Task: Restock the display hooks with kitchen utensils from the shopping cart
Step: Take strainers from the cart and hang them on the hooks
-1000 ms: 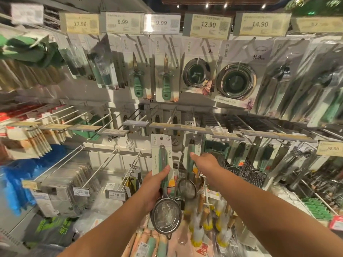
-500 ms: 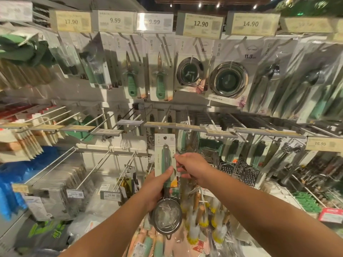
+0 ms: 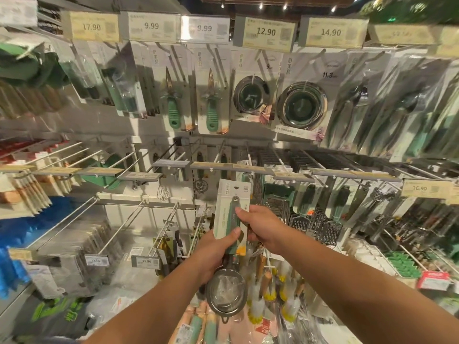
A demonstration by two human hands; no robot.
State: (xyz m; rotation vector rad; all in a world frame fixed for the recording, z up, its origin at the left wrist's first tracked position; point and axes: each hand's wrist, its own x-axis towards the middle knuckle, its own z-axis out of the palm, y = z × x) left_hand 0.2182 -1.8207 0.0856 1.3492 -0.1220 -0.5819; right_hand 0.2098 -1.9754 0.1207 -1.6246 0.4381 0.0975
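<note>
Change: right hand was reaching far toward the hooks a second ago, now pulled back onto the strainer card; left hand's grip unchanged.
Right fingers: curled over the right edge of the white backing card, fingertip on the handle; pinching it.
Left fingers: left hand wrapped round the lower handle, thumb across the card's front; gripping.
Task item: green-handled round steel mesh strainer on the card, held upright by both hands, bowl hanging below the left hand, nearer than the display hooks and not on one.
Just behind: row of metal display hooks with grey label strips, card top just under them.
Right of hands: steel box graters hanging.
Below: yellow-and-white brushes with wooden handles.
Far top: green-handled oyster knives on cards, round steel strainers on cards, yellow price tags.
Left: long bare wire hooks.
</note>
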